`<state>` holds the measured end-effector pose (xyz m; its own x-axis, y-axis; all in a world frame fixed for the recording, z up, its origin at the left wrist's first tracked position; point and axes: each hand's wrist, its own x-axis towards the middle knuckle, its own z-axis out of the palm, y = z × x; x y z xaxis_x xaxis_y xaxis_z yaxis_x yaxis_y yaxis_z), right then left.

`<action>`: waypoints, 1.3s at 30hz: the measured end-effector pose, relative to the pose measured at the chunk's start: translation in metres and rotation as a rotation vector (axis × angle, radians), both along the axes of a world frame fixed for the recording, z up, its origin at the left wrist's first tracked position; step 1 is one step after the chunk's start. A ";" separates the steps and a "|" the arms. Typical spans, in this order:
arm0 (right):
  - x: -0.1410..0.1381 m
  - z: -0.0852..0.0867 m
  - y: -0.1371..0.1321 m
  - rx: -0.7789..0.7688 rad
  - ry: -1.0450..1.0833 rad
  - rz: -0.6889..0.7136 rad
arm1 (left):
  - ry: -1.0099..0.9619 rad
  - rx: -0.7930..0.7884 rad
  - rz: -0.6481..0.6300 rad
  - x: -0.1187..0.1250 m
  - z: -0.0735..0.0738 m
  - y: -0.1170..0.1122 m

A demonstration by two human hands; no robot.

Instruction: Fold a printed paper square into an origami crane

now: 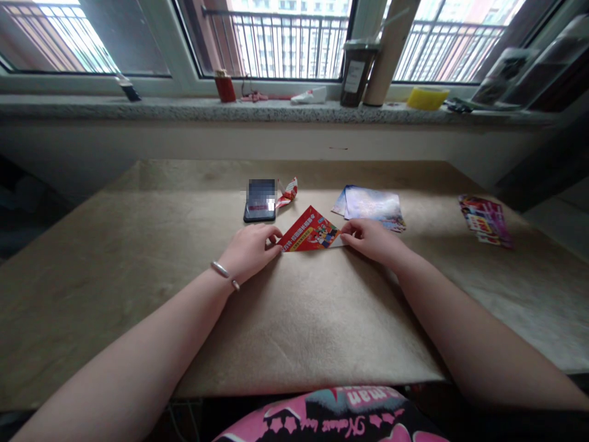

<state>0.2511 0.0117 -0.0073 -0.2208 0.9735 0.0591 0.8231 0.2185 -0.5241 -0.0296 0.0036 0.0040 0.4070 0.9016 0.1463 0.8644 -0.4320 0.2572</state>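
A red printed sheet of paper lies folded into a triangle on the tan table. My left hand, with a silver bracelet at the wrist, presses its curled fingers on the triangle's left corner. My right hand pinches the right corner of the same sheet. Both hands rest on the table top.
A black phone lies just behind the paper, a folded red paper scrap beside it. A bluish stack of sheets lies at back right, a pink leaflet far right. The windowsill holds a red cup, a jar and a yellow bowl.
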 end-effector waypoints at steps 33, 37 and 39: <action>-0.016 0.005 -0.015 0.170 -0.046 0.565 | 0.100 -0.028 -0.513 0.007 0.013 -0.017; -0.017 0.004 -0.016 0.189 -0.057 0.582 | 0.071 -0.029 -0.538 0.009 0.012 -0.017; -0.018 0.004 -0.018 0.187 -0.074 0.578 | 0.054 -0.035 -0.526 0.011 0.013 -0.017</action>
<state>0.2332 -0.0061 -0.0031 -0.7201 0.6695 0.1819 0.5767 0.7234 -0.3795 -0.0184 -0.0138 0.0169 0.8116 0.5777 0.0863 0.5457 -0.8027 0.2406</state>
